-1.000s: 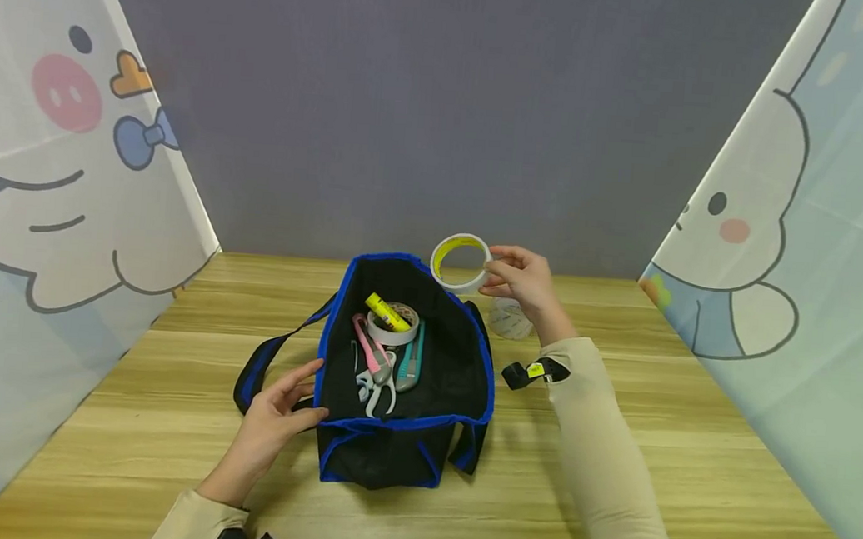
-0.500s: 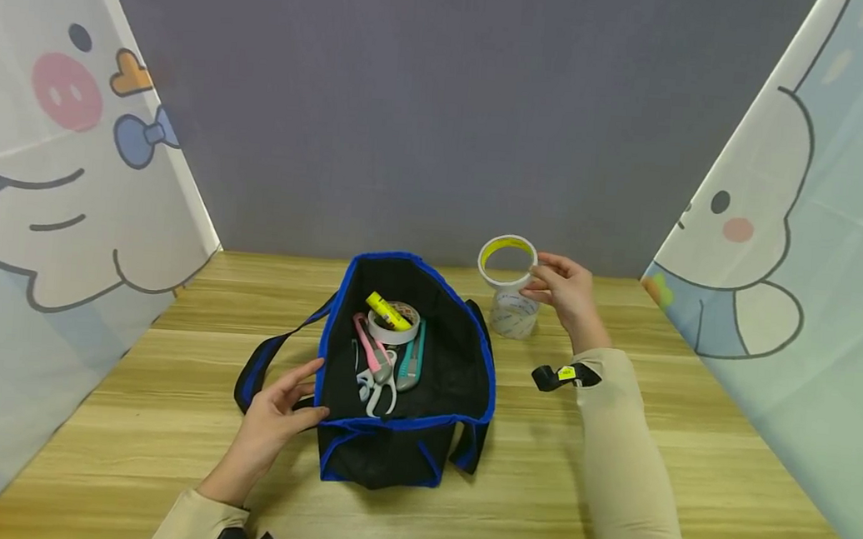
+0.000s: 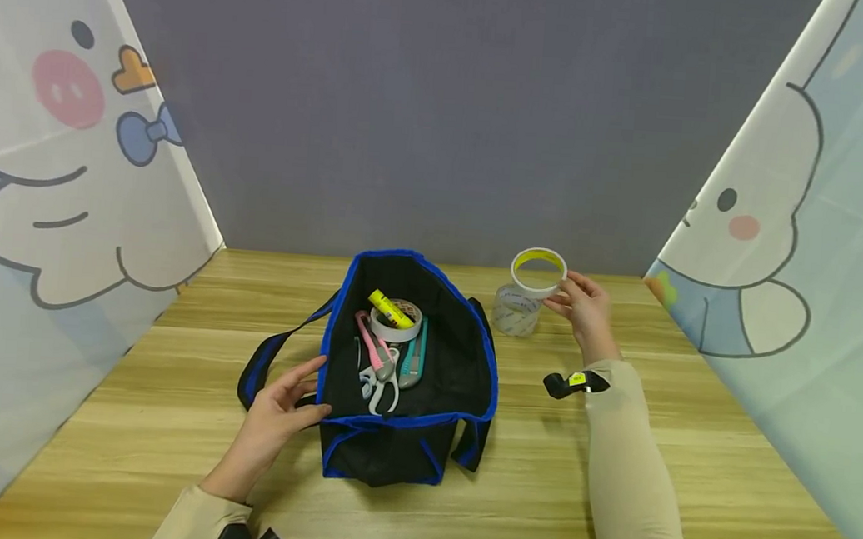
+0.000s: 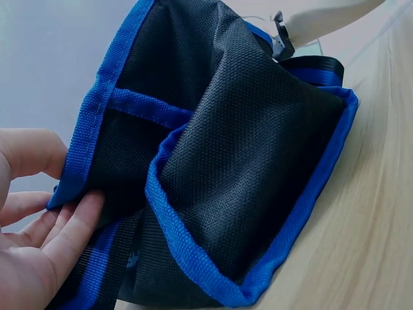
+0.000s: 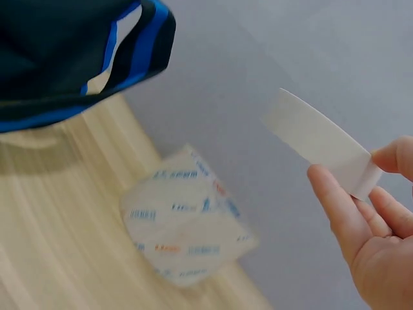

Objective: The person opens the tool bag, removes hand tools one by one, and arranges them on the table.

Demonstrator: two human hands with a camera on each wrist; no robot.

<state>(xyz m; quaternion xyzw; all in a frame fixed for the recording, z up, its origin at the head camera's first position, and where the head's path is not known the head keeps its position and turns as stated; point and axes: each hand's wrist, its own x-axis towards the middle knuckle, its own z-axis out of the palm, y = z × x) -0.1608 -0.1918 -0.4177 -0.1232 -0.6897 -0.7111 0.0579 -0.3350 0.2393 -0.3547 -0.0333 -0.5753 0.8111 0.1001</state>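
In the head view, my right hand (image 3: 586, 314) pinches a white tape roll (image 3: 537, 291) with a yellow inner core by its right side. The roll is held just above a wider clear packing tape roll (image 3: 516, 313) on the table. In the right wrist view, thumb and fingers grip the white tape roll (image 5: 322, 145); the clear tape (image 5: 187, 223), printed in blue, lies beyond it. My left hand (image 3: 275, 421) holds the near left corner of a black tool bag (image 3: 462, 363) with blue trim. The left wrist view has that hand (image 4: 39, 226) pinching the blue rim.
Inside the bag lie a yellow glue stick (image 3: 391, 308), another tape roll (image 3: 387, 335), a pink cutter (image 3: 372, 340), a teal cutter (image 3: 414, 356) and white-handled scissors (image 3: 385, 391). A strap (image 3: 263, 366) loops out left. The grey wall (image 3: 442, 120) stands behind the wooden table (image 3: 689, 454).
My right hand has carried the white tape roll rightward from beside the bag's far right rim to above the clear tape, lowering slightly. The left hand has stayed on the bag.
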